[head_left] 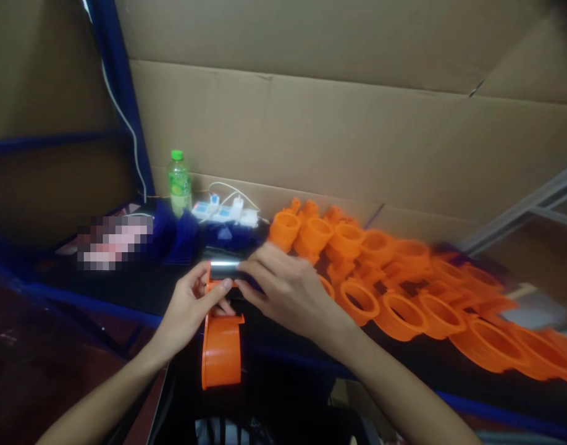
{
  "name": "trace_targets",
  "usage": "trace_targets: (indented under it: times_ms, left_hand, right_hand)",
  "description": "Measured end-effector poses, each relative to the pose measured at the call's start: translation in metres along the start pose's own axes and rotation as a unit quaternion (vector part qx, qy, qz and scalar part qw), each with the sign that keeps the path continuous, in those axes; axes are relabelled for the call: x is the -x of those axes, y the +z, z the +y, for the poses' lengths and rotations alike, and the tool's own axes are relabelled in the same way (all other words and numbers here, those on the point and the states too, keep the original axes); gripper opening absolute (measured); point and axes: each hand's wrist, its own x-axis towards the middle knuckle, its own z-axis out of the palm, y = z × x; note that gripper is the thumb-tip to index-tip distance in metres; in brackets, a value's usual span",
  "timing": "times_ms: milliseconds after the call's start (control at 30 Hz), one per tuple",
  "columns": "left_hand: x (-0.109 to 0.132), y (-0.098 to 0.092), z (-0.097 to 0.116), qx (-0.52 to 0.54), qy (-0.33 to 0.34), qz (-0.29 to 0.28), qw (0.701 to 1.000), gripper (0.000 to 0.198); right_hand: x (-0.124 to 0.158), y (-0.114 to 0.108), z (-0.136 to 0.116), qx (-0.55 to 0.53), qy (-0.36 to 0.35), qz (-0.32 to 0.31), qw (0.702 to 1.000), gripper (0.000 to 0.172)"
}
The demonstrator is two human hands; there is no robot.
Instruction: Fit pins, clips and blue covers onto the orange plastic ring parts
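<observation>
Cardboard-backed workbench [139, 290], seen from the wearer's position

Brown cardboard panels [311, 136] rise behind the dark, blue-edged top. At centre, an orange tape dispenser [222, 357] is held at the near edge, its rounded body hanging below the hands. The left hand [188, 306] grasps its upper frame, thumb in front. The right hand [288, 290] has its fingertips at the right end of a silver, ridged strip [224, 264] on the dispenser's top; whether they pinch or merely touch it cannot be told. To the right stand rows of similar orange dispensers [346, 248], partly blurred. Farther back, a green-capped bottle [180, 191] stands beside a white power strip [218, 213].
</observation>
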Motion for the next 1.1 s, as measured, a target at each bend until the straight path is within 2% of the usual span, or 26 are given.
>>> trace_targets:
  times_ms: [167,300,400,467,533,633,833,967,1100]
  left_hand:
    - [0.002,0.002,0.002,0.005,-0.005,-0.004,1.0,0.033]
    - [0.002,0.003,0.006,0.089,-0.042,0.001,0.995,0.03]
    - [0.001,0.002,0.009,0.12,-0.033,0.031,0.992,0.027]
    - [0.002,0.001,0.011,0.118,-0.019,0.046,0.992,0.026]
    - [0.003,0.0,0.012,0.123,-0.014,0.05,0.991,0.024]
    - [0.004,0.002,0.013,0.139,-0.011,0.05,0.989,0.021]
    - [0.005,0.001,0.014,0.142,-0.006,0.044,0.989,0.022]
    - [0.005,0.001,0.015,0.14,-0.002,0.046,0.989,0.024]
    - [0.006,0.003,0.016,0.127,-0.005,0.052,0.991,0.025]
  right_hand:
    - [0.003,0.001,-0.005,-0.01,-0.011,0.004,1.0,0.023]
    - [0.006,0.003,0.0,-0.081,-0.007,0.034,0.996,0.021]
    - [0.008,0.005,0.015,-0.115,0.063,0.058,0.99,0.021]
    - [0.008,0.01,0.027,-0.097,0.15,0.023,0.984,0.02]
    - [0.009,0.017,0.038,-0.064,0.23,-0.054,0.969,0.018]
    - [0.009,0.029,0.047,-0.03,0.285,-0.132,0.949,0.018]
    - [0.0,0.043,0.048,-0.01,0.262,-0.154,0.953,0.022]
    - [-0.025,0.053,0.057,0.006,0.216,-0.173,0.961,0.026]
    - [-0.056,0.074,0.072,0.026,0.184,-0.204,0.961,0.023]
